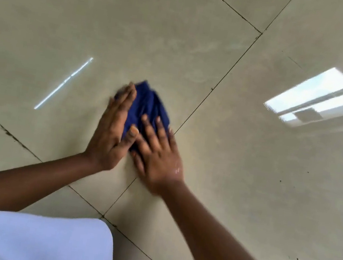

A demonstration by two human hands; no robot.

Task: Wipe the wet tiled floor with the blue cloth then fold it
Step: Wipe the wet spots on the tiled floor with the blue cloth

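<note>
A bunched dark blue cloth point(147, 106) lies on the glossy beige tiled floor point(240, 151), just left of a dark grout line. My left hand point(113, 130) lies along the cloth's left side, fingers straight and together, thumb resting on the fabric. My right hand point(158, 152) presses flat on the cloth's near right part with its fingers spread. Both hands are blurred. The near end of the cloth is hidden under them.
Dark grout lines point(222, 81) cross the floor. A bright window reflection point(320, 98) shines at the right and a thin light streak point(64, 82) at the left. White clothing point(33, 240) fills the bottom left corner. Small dark specks point(293, 258) dot the tile at the lower right.
</note>
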